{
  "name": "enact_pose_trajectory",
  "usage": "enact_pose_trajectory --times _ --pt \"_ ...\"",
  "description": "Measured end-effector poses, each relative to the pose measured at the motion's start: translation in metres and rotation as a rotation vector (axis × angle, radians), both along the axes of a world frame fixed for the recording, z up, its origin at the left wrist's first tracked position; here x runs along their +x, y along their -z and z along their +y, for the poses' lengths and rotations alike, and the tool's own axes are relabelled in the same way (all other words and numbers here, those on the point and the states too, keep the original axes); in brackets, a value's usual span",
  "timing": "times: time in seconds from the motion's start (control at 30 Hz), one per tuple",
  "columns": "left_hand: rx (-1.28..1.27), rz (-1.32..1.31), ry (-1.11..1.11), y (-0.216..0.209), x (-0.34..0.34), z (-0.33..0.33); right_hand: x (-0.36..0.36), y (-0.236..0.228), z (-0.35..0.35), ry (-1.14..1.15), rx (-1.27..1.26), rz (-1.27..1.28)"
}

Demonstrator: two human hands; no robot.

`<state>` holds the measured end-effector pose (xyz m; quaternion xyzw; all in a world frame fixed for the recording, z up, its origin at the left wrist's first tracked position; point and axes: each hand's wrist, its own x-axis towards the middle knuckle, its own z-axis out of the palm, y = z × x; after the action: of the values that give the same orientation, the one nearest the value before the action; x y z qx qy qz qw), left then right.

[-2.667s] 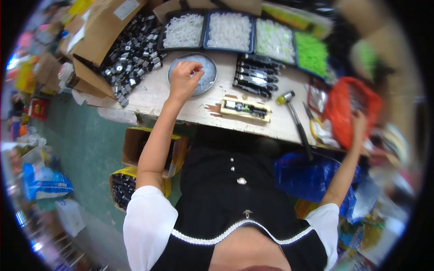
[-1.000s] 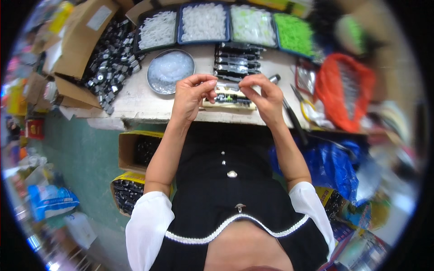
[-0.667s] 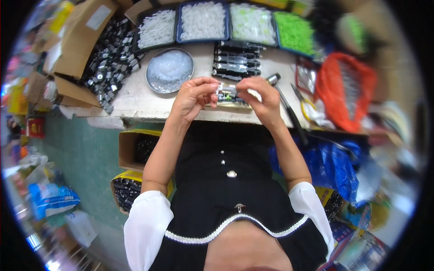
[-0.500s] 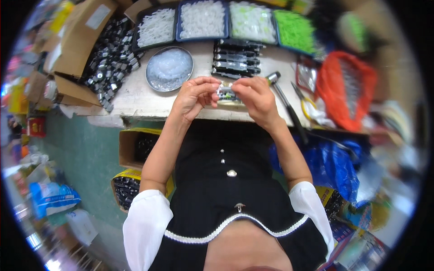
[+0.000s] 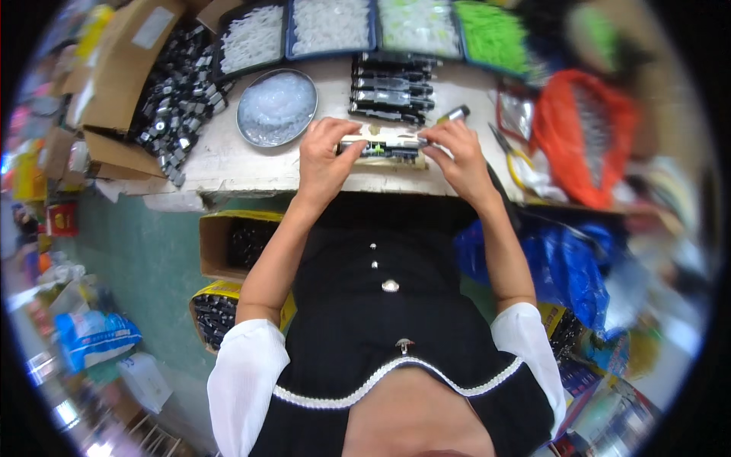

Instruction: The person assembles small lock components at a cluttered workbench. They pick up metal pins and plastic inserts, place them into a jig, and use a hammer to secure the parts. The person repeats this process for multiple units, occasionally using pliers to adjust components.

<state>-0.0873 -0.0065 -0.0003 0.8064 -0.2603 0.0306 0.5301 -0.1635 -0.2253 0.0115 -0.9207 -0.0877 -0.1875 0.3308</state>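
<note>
A slim black assembly with small bright green parts [image 5: 397, 151] lies lengthwise across a cream block [image 5: 381, 163] near the table's front edge. My left hand [image 5: 326, 161] pinches its left end between thumb and fingers. At the other end, my right hand [image 5: 461, 158] grips the tip with thumb and forefinger. Just beyond my hands, several similar black pieces [image 5: 392, 95] with clear middles lie in a stack. A hammer [image 5: 455, 115] rests beside my right hand, which hides most of its handle.
A round dish [image 5: 244, 131] of translucent bits stands left. Trays of white pieces [image 5: 331, 27] and green pieces [image 5: 491, 38] line the back. Black-and-silver parts [image 5: 179, 114] spill from a carton [image 5: 126, 84]. Scissors with yellow handles [image 5: 520, 164] and a red bag [image 5: 560, 145] lie right.
My hands have moved apart, from close together to opposite ends of the black assembly. More of the assembly now shows between them. The whole view has shifted slightly.
</note>
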Motion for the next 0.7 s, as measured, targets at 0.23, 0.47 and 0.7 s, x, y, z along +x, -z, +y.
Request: enact_pose_trajectory --times 0.23,0.47,0.7 --pt "0.223 -0.248 -0.035 0.022 -0.006 -0.012 0.001 0.002 0.002 -0.021 -0.120 0.070" --pt "0.219 -0.207 -0.038 0.026 -0.004 -0.015 0.006 0.003 0.009 -0.037 -0.166 0.044" --pt "0.210 -0.195 -0.032 0.028 -0.003 -0.015 0.008 0.000 0.011 -0.041 -0.184 0.088"
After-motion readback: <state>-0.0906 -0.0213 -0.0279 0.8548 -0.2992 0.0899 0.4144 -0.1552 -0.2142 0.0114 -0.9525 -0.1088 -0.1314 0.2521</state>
